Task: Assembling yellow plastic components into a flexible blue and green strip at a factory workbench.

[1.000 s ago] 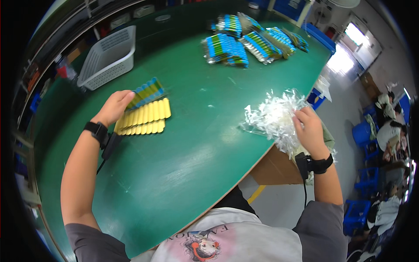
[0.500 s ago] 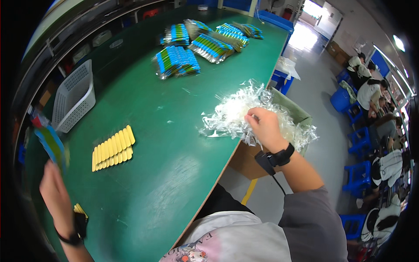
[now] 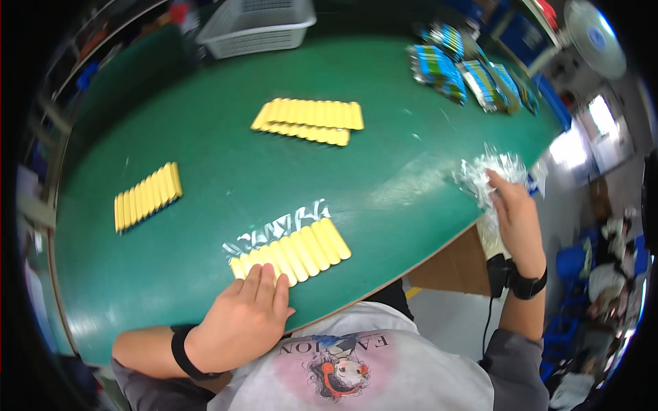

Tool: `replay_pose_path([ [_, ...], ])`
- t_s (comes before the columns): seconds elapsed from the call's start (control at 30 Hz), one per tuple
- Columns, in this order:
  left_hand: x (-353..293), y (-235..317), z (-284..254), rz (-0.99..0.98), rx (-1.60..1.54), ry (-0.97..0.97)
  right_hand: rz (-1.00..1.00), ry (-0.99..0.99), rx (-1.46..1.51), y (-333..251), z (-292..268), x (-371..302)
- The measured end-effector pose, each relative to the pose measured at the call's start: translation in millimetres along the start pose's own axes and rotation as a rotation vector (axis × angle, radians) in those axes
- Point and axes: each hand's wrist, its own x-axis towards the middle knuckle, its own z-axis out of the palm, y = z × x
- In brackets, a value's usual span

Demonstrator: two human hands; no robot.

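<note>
My left hand [image 3: 247, 312] lies with outstretched fingers on the near left end of a row of yellow, round-ended sticks [image 3: 305, 253]. Along that row's far edge stand torn-looking clear plastic tabs [image 3: 277, 229]. Out to the right, my right hand [image 3: 517, 219] is at a heap of clear plastic scraps [image 3: 488, 171] by the table edge, its fingers slightly apart and a little blurred. I see nothing firmly held there. Two overlapping yellow rows [image 3: 312, 118] rest farther back in the middle, and another yellow row [image 3: 147, 197] with a dark underside lies at the left.
A grey plastic basket [image 3: 257, 31] stands at the back of the green table [image 3: 205, 164]. Bundles of blue and green packets [image 3: 439, 72] lie at the far right. Below the table edge is a cardboard box [image 3: 449, 264]. A fan [image 3: 596, 38] stands beyond, and people sit at the right.
The view has turned left. My left hand, earlier at the far left by a blurred blue-green packet strip, now rests on a yellow row. My right hand stays at the scraps, its pinch loosened.
</note>
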Motion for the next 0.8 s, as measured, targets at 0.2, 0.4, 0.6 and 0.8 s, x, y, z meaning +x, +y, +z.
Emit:
replay_pose_path([
  [0.2,-32.1,1.2,10.4,0.053,0.288,-0.039,-0.173,-0.554,0.323,-138.4,32.7,33.9],
  [0.4,-37.3,5.8,13.6,0.039,0.343,-0.039,-0.760,-0.637,0.475,-214.6,79.4,66.9],
  [0.6,-32.5,8.8,14.6,0.071,0.362,-0.070,-1.098,-0.642,0.291,-261.0,108.0,56.8],
  [0.8,-22.3,2.2,13.3,0.098,0.290,-0.109,-1.134,-0.695,0.232,-262.3,116.7,73.5],
])
